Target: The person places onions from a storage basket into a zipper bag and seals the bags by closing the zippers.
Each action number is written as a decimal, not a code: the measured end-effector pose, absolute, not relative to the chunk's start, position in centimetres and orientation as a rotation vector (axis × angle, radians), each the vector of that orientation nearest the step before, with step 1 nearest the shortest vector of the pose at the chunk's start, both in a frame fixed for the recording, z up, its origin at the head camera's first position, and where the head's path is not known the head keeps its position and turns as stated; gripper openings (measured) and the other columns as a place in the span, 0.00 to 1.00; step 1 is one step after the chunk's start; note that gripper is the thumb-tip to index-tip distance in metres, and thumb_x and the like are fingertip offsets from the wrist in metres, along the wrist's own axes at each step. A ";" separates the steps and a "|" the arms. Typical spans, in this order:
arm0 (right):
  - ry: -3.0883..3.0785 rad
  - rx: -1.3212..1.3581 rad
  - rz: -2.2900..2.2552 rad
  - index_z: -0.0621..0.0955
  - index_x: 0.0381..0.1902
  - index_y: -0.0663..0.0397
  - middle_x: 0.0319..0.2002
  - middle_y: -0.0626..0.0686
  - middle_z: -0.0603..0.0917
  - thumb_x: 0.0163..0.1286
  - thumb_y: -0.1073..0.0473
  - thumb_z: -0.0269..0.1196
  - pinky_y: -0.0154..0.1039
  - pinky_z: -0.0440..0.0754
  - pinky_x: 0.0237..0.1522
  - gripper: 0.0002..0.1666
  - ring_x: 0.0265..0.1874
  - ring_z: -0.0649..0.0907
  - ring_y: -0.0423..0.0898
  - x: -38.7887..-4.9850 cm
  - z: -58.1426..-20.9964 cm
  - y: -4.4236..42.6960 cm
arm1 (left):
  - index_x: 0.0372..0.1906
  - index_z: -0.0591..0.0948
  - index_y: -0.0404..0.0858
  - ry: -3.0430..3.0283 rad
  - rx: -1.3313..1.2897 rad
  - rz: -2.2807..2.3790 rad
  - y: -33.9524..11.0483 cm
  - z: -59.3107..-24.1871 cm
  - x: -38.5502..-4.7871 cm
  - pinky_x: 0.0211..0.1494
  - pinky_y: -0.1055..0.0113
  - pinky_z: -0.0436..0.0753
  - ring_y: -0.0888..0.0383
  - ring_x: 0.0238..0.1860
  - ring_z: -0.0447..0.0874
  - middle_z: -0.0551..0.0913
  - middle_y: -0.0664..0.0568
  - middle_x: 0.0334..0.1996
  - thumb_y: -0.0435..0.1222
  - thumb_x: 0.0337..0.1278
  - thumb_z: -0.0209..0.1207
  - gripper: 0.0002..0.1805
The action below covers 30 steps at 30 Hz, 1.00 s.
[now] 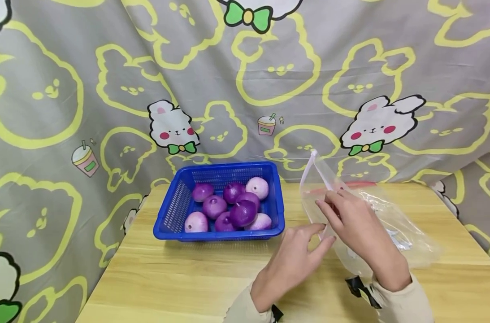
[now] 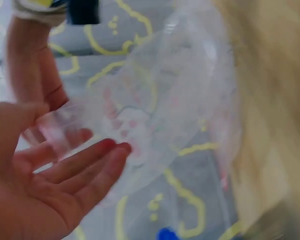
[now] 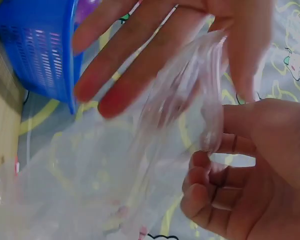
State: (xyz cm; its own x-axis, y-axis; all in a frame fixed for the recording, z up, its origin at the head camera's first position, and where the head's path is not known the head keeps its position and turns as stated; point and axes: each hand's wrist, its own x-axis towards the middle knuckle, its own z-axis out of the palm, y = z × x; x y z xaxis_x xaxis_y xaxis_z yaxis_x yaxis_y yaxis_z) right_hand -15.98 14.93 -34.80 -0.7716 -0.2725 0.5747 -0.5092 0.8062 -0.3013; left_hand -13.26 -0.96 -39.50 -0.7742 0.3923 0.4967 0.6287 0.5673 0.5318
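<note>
Nearest us are the pale sleeves (image 1: 408,303); past them, we see the left hand's (image 1: 291,255) fingers straight and spread, thumb and forefinger parted on either side of the clear bag's (image 1: 390,215) edge, though we cannot tell how firmly they touch it. The right hand (image 1: 359,226) pinches another stretch of that edge between thumb and curled fingers. The bag's mouth lies at both sets of fingertips, its body reaching right across the wooden table (image 1: 188,278), while the blue basket (image 1: 218,236) of purple onions (image 1: 243,213) stands left of both hands.
</note>
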 end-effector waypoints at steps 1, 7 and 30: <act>-2.448 0.582 0.616 0.75 0.23 0.48 0.22 0.46 0.70 0.67 0.58 0.67 0.38 0.68 0.22 0.14 0.22 0.71 0.43 -15.9 -34.7 15.0 | 0.47 0.84 0.46 -2.512 -0.844 -0.991 -1.2 -39.2 -13.0 0.35 0.82 0.76 0.71 0.33 0.82 0.86 0.61 0.35 0.47 0.70 0.58 0.11; -2.335 0.573 0.629 0.72 0.22 0.46 0.19 0.42 0.66 0.57 0.63 0.73 0.33 0.64 0.22 0.18 0.18 0.65 0.36 -15.1 -33.9 15.8 | 0.66 0.73 0.44 -2.652 -0.939 -0.673 -2.2 -38.2 -11.4 0.48 0.69 0.81 0.61 0.45 0.84 0.85 0.53 0.47 0.48 0.66 0.61 0.27; -2.415 0.679 0.477 0.86 0.49 0.53 0.50 0.64 0.77 0.59 0.75 0.59 0.58 0.73 0.46 0.23 0.46 0.74 0.63 -11.8 -32.2 15.5 | 0.36 0.81 0.41 -2.522 -0.961 -0.467 -5.2 -35.5 -11.6 0.34 0.66 0.80 0.58 0.29 0.80 0.79 0.55 0.26 0.35 0.57 0.65 0.05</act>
